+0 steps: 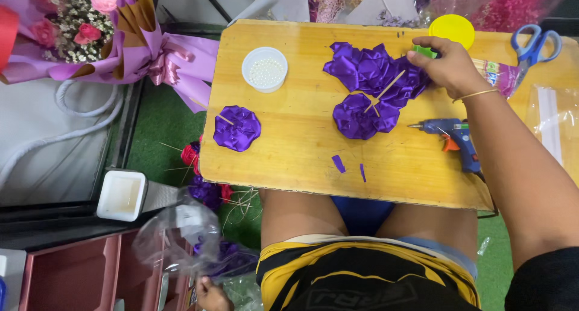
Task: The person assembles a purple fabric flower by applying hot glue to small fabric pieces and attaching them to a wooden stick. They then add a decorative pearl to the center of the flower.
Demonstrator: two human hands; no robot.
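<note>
A: From the head view, what does the right hand [445,64] hold?

B: Its fingers pinch a small green piece [424,50] at the far side of the surface [289,160], just beside the purple ribbon flowers [371,85], likely kept within easy reach.

A: And the left hand [211,293]?

B: Low, near left, fingers closed on clear plastic wrap [175,232].

A: Anything crowding?

B: A glue gun [452,136], scissors [534,46] and a pearl cup [265,69] lie around.

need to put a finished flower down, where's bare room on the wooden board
Bare patches: the front strip of the wooden board between the single purple ribbon flower and the glue gun, and the back-left corner beside the white bead dish. It is crowded around the right hand.
</note>
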